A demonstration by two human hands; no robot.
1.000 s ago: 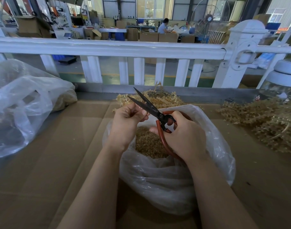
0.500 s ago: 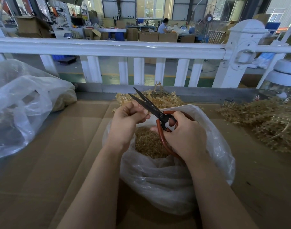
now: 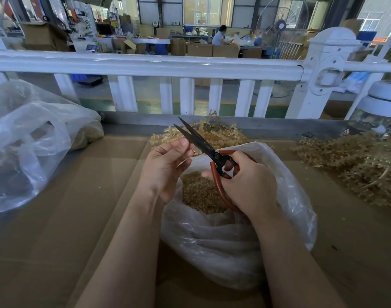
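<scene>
Over open mouth of plastic bag (image 3: 234, 247), mid-desk (image 3: 79, 218): scissors (image 3: 203, 143) gripped in right hand (image 3: 245, 181), fingers curled through red handle loops, black blades slightly parted, tips pointing up-left toward white railing (image 3: 145, 65). Just left of blades: left hand (image 3: 165, 165), thumb and fingertips pinching small sprig bit (image 3: 195, 153). Inside bag, below both hands: heap of cut pieces (image 3: 201, 196). Behind bag rim, near desk's far edge: sprig pile (image 3: 216, 134). Open cardboard left of bag, up to big clear bag (image 3: 23, 141); right side narrowed by second sprig pile (image 3: 356, 165)
</scene>
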